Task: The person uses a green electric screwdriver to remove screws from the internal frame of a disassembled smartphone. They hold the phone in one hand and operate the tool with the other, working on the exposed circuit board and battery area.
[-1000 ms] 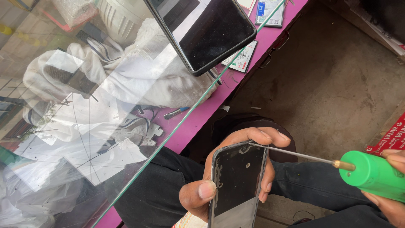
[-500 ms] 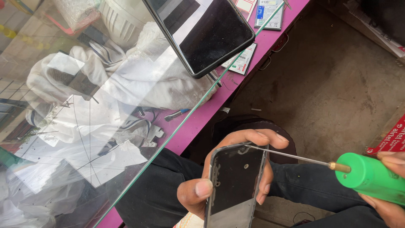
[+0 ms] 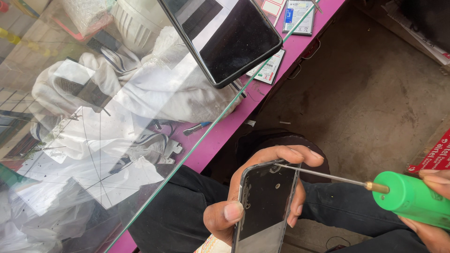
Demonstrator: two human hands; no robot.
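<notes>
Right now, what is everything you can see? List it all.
phone frame: one, black with grey edge, held upright over the lap
screwdriver: one, green handle with thin metal shaft, tip at the frame's top edge
dark phone: one, black, on the glass top, overhanging its edge
glass top: one, clear, cracked, left side
pink counter: one, under the glass
small cards: a few, white and blue, on the counter
concrete floor: grey, right
left hand: grip around the phone frame
right hand: grip on the screwdriver handle

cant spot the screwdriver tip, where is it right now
In the head view, lower centre: the screwdriver, held in the right hand, has its tip at the top edge of the phone frame in the left hand.
</notes>
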